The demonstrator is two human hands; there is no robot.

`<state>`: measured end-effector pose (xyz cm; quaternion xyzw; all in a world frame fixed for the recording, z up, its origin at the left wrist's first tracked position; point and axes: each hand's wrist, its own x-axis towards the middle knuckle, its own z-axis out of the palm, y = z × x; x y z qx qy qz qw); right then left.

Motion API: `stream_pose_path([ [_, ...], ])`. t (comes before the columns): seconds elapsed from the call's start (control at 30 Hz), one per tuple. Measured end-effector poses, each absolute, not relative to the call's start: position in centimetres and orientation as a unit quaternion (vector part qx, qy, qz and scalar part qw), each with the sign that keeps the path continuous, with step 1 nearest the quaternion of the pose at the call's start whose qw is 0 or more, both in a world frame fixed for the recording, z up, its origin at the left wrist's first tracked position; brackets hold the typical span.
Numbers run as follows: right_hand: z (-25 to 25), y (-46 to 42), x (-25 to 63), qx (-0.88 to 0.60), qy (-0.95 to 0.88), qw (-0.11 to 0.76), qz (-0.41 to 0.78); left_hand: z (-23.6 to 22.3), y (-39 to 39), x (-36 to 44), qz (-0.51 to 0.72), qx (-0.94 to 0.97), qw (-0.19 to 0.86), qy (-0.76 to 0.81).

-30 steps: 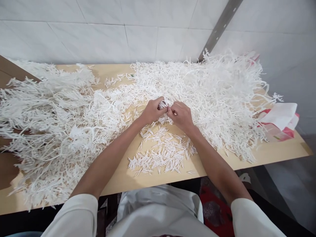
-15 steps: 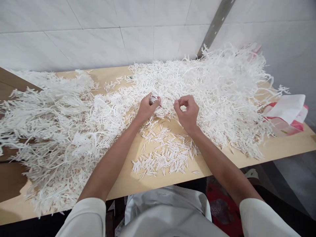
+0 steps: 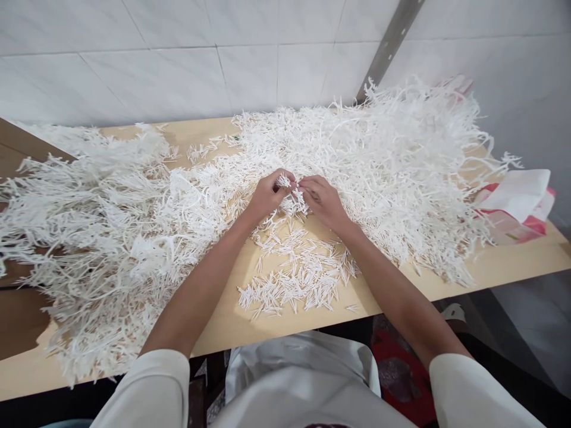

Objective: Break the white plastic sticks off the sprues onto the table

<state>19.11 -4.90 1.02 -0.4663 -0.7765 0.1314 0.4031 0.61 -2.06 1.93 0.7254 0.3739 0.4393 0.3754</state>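
Observation:
My left hand is closed around a bunch of thin white sticks, their ends poking out above the thumb. Close against it on the right, my right hand has its fingertips pinched on a white branched plastic piece between the two hands. The fingers partly hide where that piece is gripped. Below the hands, a loose scatter of short white sticks lies on the wooden table.
Tangled white branched pieces form a large heap on the right and another heap on the left. A pink and white tissue pack lies at the right end. A tiled wall and a slanted metal post stand behind.
My right hand has moved left to meet the left hand, its fingers now on a white branched piece. The left hand has hardly moved and keeps its bunch of sticks.

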Motion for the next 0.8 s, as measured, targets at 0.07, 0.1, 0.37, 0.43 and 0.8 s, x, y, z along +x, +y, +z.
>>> stream_pose_path([
  [0.07, 1.2, -5.0, 19.1, -0.473, -0.767, 0.414, 0.129, 1.9, -2.1, 0.7, 0.439, 0.730, 0.367, 0.373],
  [0.1, 1.3, -5.0, 19.1, -0.473, -0.765, 0.417, 0.127, 1.9, -2.1, 0.7, 0.435, 0.734, 0.366, 0.373],
  [0.37, 1.2, -5.2, 19.0, -0.449, -0.798, 0.385, 0.117, 1.8, -2.3, 0.9, 0.397, 0.753, 0.364, 0.378],
  [0.43, 1.2, -5.2, 18.9, -0.443, -0.794, 0.398, 0.125, 1.7, -2.3, 1.0, 0.391, 0.761, 0.361, 0.372],
  [0.8, 3.5, -8.4, 16.4, -0.396, -0.770, 0.470, 0.173, 1.2, -1.4, 0.7, 0.444, 0.711, 0.375, 0.396],
])
